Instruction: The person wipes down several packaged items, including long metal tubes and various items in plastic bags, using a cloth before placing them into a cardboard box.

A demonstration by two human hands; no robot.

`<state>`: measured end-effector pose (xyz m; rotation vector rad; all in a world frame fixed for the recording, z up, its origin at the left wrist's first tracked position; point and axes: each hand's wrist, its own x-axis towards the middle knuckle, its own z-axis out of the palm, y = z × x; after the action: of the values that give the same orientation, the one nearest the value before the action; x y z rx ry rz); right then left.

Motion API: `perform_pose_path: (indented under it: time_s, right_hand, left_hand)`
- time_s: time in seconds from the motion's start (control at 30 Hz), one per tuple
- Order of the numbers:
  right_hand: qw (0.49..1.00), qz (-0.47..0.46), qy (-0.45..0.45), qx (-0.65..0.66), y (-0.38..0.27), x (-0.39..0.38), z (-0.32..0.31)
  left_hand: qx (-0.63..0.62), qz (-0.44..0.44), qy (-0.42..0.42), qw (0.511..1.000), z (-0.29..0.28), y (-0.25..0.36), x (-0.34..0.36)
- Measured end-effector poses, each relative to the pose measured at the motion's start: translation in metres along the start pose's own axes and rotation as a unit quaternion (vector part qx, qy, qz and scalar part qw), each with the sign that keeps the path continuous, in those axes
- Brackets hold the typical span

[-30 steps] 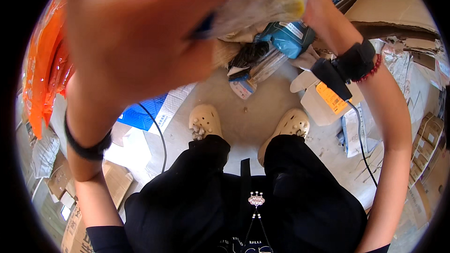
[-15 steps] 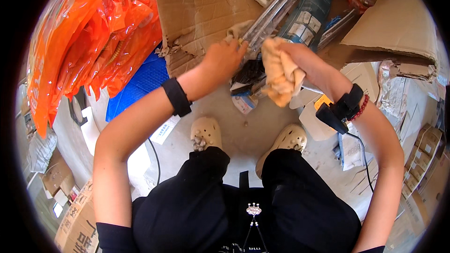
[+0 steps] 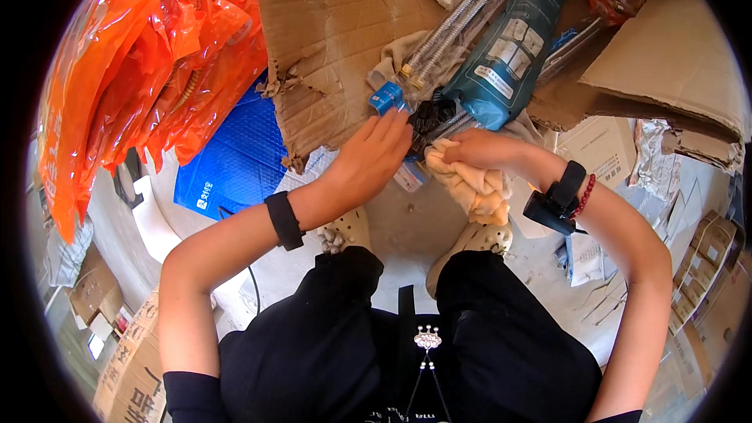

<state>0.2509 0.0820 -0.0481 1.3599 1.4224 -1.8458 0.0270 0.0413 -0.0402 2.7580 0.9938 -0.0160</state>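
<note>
My left hand (image 3: 374, 153) has its fingers stretched out, with the fingertips at the lower edge of a small blue box (image 3: 386, 98). The thumb side is hidden. Crumpled pale fabric (image 3: 388, 63) lies just beyond that box. My right hand (image 3: 479, 149) grips a bunched tan-orange cloth (image 3: 476, 192), which hangs down toward my right shoe. Between the hands is a dark tangled bundle (image 3: 432, 116). Braided metal hoses (image 3: 462, 23) in clear plastic and a dark teal wrapped package (image 3: 501, 63) lie beyond, on the cardboard.
A large opened cardboard box (image 3: 329, 39) spreads ahead, with a raised flap (image 3: 666, 63) at right. Orange plastic bags (image 3: 164, 55) and a blue padded mailer (image 3: 235, 164) are at left. My shoes (image 3: 345, 231) stand on the grey floor. Cartons sit at both sides.
My left hand has drawn back from the hose ends, and the blue box now shows. My right hand has moved nearer to me with the cloth, uncovering the teal package's lower end.
</note>
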Motion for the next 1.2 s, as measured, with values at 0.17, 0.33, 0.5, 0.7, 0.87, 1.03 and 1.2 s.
perform_pose_path:
  time_s: [0.17, 0.33, 0.5, 0.7, 0.87, 1.03, 1.2]
  right_hand:
    - [0.998, -0.005, 0.048, 0.048, 0.01, 0.003, 0.004]
    - [0.998, 0.023, 0.004, 0.054, 0.006, 0.004, 0.002]
    - [0.999, 0.024, 0.004, 0.04, 0.004, 0.006, 0.004]
    - [0.99, -0.027, -0.11, -0.083, 0.002, 0.001, 0.012]
    - [0.966, -0.047, -0.205, -0.152, 0.003, -0.009, 0.029]
    - [0.962, -0.017, -0.226, -0.155, 0.012, 0.003, 0.038]
    - [0.973, -0.056, -0.18, -0.131, 0.009, 0.003, 0.037]
  left_hand:
    - [-0.011, -0.063, 0.0, 0.998, 0.02, -0.001, -0.006]
    - [-0.016, -0.029, -0.048, 0.998, 0.026, -0.006, -0.007]
    - [0.024, -0.029, -0.079, 0.996, 0.029, -0.006, 0.0]
    - [-0.092, -0.051, -0.082, 0.991, 0.004, -0.011, 0.008]
    - [-0.146, -0.062, -0.054, 0.986, 0.017, -0.01, -0.024]
    - [-0.183, -0.21, -0.239, 0.93, 0.058, 0.028, -0.053]
    - [-0.32, -0.315, -0.087, 0.889, 0.06, 0.051, -0.054]
